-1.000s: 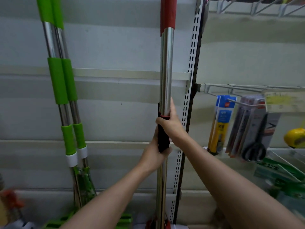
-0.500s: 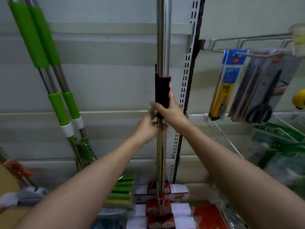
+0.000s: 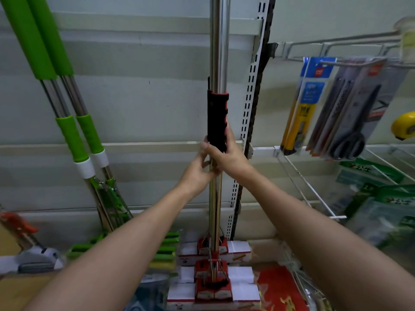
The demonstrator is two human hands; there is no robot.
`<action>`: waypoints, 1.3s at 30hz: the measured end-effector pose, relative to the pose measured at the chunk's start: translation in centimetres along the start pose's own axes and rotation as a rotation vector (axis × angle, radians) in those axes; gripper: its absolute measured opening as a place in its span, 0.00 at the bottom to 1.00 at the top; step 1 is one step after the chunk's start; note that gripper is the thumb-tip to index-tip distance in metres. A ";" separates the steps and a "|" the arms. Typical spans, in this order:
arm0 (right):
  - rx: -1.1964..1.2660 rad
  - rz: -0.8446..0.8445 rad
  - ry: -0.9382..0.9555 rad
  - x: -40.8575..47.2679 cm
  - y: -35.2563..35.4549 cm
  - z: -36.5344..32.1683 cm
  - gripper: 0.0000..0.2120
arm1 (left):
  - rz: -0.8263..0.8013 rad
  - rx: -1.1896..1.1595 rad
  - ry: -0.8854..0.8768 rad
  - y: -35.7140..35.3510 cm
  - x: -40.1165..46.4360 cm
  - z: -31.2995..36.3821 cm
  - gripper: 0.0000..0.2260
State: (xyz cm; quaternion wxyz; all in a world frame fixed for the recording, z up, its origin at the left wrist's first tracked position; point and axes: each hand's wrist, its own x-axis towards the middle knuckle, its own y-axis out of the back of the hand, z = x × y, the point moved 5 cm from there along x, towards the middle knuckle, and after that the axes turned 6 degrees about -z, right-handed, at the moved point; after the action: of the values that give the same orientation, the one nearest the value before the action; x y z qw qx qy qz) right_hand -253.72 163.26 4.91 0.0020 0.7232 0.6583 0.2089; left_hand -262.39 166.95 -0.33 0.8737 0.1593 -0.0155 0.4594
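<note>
Hands meet on the upright chrome-steel sponge mop (image 3: 219, 52), long axis vertical, straight ahead. Left hand (image 3: 197, 173) wraps the bare pole, lower and nearer. Right hand (image 3: 226, 153), just above it, curls round the bottom of the black-and-red sliding rubber grip (image 3: 216, 117). Red-and-white sponge head (image 3: 213, 286) stands below among like heads. Next move likely runs along the pole. Green-handled mops (image 3: 67, 131) lean on the back panel (image 3: 146, 97), left.
</note>
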 end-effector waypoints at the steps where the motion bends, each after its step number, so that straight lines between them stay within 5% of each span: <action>1: -0.002 -0.023 -0.015 -0.3 -0.1 0.6 0.42 | -0.020 0.013 -0.004 -0.2 -0.2 -0.2 0.36; 11: 0.007 -0.062 -0.144 -1.8 -1.8 5.4 0.29 | -0.035 0.007 0.098 -1.0 -1.3 -3.5 0.31; 19: -0.045 -0.118 -0.253 -5.6 -2.6 11.0 0.38 | -0.062 0.195 0.184 -2.4 -3.1 -6.6 0.39; 26: 0.026 -0.124 -0.380 -7.1 -4.5 15.6 0.30 | -0.088 0.175 0.217 -3.6 -4.1 -10.2 0.40; 39: 0.021 -0.166 -0.406 -7.1 -4.4 15.1 0.31 | -0.211 0.191 0.230 -4.1 -4.4 -9.1 0.41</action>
State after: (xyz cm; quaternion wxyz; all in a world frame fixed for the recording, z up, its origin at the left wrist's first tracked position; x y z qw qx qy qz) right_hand -253.67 161.17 -12.19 0.1440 0.6936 0.7039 0.0514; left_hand -262.72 163.94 -10.86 0.8938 0.1888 0.1452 0.3800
